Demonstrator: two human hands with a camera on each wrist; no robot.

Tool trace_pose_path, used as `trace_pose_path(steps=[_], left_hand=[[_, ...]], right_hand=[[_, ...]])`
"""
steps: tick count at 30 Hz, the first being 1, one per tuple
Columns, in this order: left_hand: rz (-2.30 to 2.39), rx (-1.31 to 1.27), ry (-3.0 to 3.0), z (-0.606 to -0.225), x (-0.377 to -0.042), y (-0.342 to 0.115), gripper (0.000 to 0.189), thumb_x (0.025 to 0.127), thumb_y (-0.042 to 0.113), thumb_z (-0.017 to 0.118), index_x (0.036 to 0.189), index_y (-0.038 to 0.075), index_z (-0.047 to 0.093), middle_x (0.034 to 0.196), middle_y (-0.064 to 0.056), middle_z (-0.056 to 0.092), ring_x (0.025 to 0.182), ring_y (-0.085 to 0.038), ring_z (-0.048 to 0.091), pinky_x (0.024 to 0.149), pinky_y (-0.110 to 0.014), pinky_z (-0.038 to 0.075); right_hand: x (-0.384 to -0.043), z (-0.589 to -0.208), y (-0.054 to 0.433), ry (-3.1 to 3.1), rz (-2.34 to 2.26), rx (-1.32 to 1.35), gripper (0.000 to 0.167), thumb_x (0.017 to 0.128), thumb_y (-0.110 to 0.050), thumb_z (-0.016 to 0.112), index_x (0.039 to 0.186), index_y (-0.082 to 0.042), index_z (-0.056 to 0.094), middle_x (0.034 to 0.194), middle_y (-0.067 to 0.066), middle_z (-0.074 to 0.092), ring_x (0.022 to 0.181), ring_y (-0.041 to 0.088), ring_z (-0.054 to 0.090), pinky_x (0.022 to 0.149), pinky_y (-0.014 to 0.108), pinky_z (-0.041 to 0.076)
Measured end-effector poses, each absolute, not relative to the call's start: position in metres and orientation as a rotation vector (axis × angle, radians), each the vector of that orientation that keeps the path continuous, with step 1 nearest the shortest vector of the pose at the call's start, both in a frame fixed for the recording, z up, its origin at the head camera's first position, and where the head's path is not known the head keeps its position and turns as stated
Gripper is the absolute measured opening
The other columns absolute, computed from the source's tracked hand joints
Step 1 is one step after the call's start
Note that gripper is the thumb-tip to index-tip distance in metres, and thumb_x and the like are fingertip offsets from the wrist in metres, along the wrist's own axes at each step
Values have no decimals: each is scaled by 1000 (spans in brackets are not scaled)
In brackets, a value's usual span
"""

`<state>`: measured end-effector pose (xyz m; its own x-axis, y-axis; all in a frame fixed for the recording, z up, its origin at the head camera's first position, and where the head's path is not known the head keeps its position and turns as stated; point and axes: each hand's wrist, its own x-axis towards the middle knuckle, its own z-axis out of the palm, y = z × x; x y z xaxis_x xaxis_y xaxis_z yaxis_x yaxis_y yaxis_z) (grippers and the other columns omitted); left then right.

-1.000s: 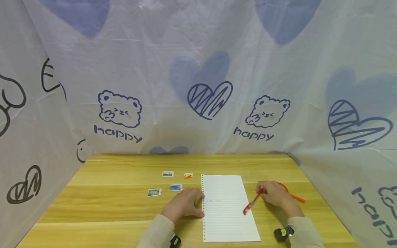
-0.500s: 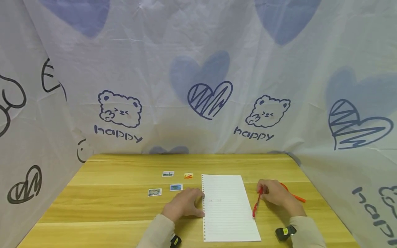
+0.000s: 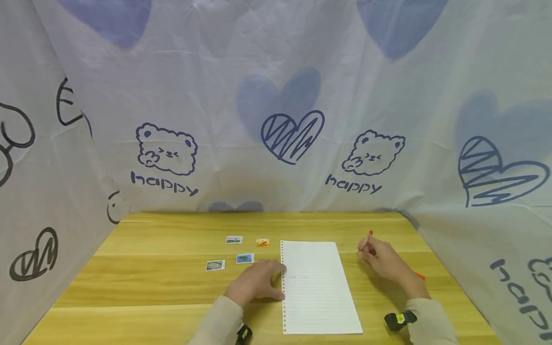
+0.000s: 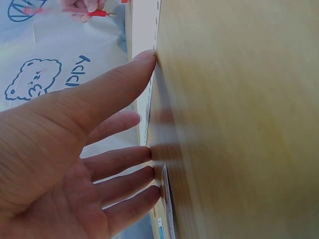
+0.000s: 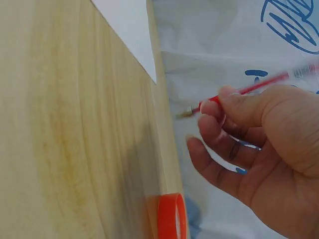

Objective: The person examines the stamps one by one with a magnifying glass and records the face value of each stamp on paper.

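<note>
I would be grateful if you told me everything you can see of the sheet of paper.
The sheet of paper is white and rectangular, with faint ruled lines, a row of small holes down its left edge, and a few faint marks near that side, too small to read. It lies flat on the wood-patterned table; the left hand rests at its holed edge.

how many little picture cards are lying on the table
4, all left of the paper: the back-left card, the orange back-right card, the blue front-right card and the front-left card. The left hand could hide another.
</note>
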<state>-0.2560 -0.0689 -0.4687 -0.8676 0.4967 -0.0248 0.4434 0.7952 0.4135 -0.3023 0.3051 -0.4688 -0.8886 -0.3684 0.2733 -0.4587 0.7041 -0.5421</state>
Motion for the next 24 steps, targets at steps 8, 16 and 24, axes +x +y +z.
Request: trace_pose_path(steps=[8, 16, 24], left_hand=[[640, 741, 2833, -468, -256, -70, 70, 76, 32, 91, 137, 10, 64, 139, -10, 67, 128, -33, 62, 112, -50, 50], [613, 743, 2840, -466, -257, -69, 68, 76, 33, 91, 136, 10, 65, 139, -10, 67, 127, -34, 62, 112, -50, 50], [609, 731, 2838, -467, -256, -68, 66, 76, 33, 91, 134, 12, 67, 142, -10, 65, 129, -34, 61, 113, -51, 49]], right_hand=[[-300, -463, 300, -2754, 1061, 590, 5, 100, -8, 67, 100, -4, 66, 78, 3, 69, 68, 1, 57, 62, 20, 52], [-299, -458, 296, -2742, 1195, 577, 10, 95, -12, 73, 100, -4, 70, 89, 6, 76, 79, 7, 70, 72, 21, 60], [-295, -454, 292, -2848, 1192, 432, 16, 91, -21, 79, 103, -14, 71, 98, 1, 79, 84, 9, 70, 75, 22, 58]])
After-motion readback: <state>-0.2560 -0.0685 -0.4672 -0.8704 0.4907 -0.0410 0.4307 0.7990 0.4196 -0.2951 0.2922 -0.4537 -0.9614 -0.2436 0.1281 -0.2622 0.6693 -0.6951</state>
